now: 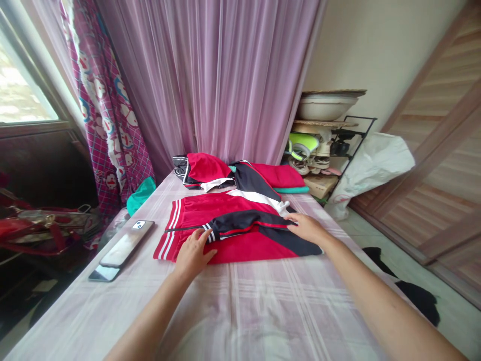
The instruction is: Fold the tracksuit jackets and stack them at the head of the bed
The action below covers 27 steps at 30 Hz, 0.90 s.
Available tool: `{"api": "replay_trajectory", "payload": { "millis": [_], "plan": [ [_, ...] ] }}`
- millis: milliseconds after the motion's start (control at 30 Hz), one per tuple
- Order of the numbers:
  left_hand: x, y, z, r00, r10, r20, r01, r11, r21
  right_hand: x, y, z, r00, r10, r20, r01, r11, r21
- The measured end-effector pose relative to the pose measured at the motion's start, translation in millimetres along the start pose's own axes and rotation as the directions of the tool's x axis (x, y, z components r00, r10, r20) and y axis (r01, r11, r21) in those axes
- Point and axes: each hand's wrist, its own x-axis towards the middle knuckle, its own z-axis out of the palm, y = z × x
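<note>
A red and black jacket (240,245) lies on the bed, its hem with white stripes toward the left. One black sleeve (240,223) is laid lengthwise over the jacket's body, its striped cuff at the left. My left hand (193,250) rests on that cuff, palm down, the thumb apart from the fingers. At the sleeve's other end, my right hand (306,228) touches the dark shoulder part with its fingers stretched out. The white collar piece (282,206) sticks up just beyond it.
Bunched red and black clothing (206,170) and a folded red garment (281,175) lie at the far edge. A phone (122,248) lies left on the checked bedsheet (263,311). Behind hangs a purple curtain (225,75); a shoe rack (323,150) and white bag (376,165) stand right.
</note>
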Motion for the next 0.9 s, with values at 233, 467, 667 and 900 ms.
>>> {"api": "replay_trajectory", "payload": {
  "millis": [233, 467, 667, 900],
  "plan": [
    [32, 18, -14, 0.987, 0.086, 0.134, -0.117, 0.961, 0.25, -40, 42, 18, 0.993, 0.018, -0.119, -0.043, 0.976, -0.212],
    [66, -17, -66, 0.959, 0.114, -0.259, -0.104, 0.993, 0.052, -42, 58, 23, 0.977, 0.066, -0.202, -0.084, 0.993, -0.084],
    [9, -59, -46, 0.945, 0.208, -0.255, -0.214, 0.977, 0.001, -72, 60, 33, 0.98, 0.034, -0.197, -0.053, 0.994, -0.093],
    [-23, -80, -11, 0.971, 0.18, -0.157, -0.182, 0.983, 0.0, -85, 58, 31, 0.993, -0.031, -0.112, 0.025, 0.998, -0.054]
  ]
}}
